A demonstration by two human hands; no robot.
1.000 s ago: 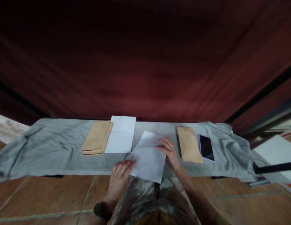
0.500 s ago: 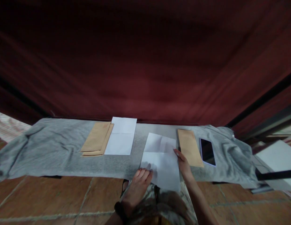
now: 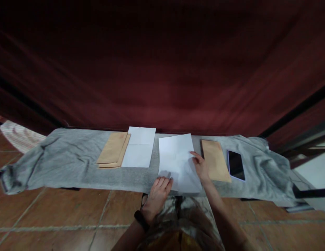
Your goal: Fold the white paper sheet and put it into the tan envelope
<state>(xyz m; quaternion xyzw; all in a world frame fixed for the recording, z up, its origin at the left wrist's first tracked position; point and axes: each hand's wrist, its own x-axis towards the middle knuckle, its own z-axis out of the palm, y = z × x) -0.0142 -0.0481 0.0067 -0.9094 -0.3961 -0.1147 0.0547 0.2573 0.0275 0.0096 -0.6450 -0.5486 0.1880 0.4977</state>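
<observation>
A white sheet of paper lies almost flat on the grey cloth in front of me, its near edge at the front of the surface. My left hand is closed over its lower left corner, fingers bent on top; the thumb is hidden. At the right edge my right hand rests with the index finger stretched out over the paper. Left of it lies a second white sheet with a crease across it. Several brown envelopes are stacked beside that sheet. Another brown envelope lies right of my right hand.
A dark-screened phone lies at the right on the grey cloth. Behind the surface hangs a dark red fabric wall. The floor has brown tiles. A white panel stands at far right.
The sheet in my hands has moved forward onto the cloth and lies flatter; its creases no longer show. My right hand's index finger has straightened over the paper. The view has shifted slightly.
</observation>
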